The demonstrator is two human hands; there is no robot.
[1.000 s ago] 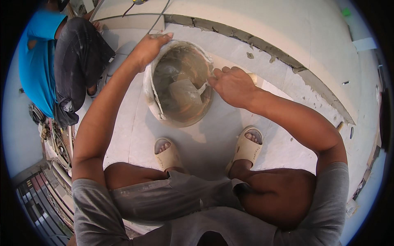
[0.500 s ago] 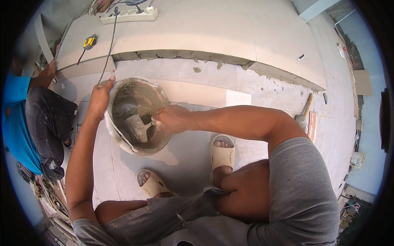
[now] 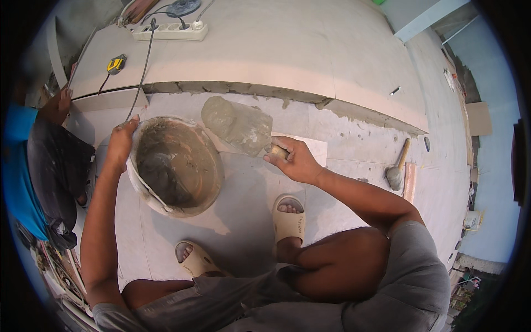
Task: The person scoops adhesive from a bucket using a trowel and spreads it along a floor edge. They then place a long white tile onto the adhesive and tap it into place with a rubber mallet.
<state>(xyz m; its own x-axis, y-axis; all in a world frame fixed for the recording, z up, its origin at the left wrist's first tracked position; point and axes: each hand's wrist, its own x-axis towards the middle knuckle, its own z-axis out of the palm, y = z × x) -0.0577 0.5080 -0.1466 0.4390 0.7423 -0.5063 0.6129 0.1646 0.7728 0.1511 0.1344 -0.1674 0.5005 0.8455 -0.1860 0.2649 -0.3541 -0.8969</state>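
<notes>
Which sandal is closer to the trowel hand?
The beige sandal on the person's right foot, directly below the right hand; the other beige sandal sits lower left, under the mortar bucket.

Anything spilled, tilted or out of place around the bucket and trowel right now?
The bucket is tipped, with the left hand gripping its rim. The right hand holds a trowel loaded with mortar. Small mortar crumbs dot the tiles nearby. A rubber mallet lies loose to the right. Nothing looks broken.
</notes>
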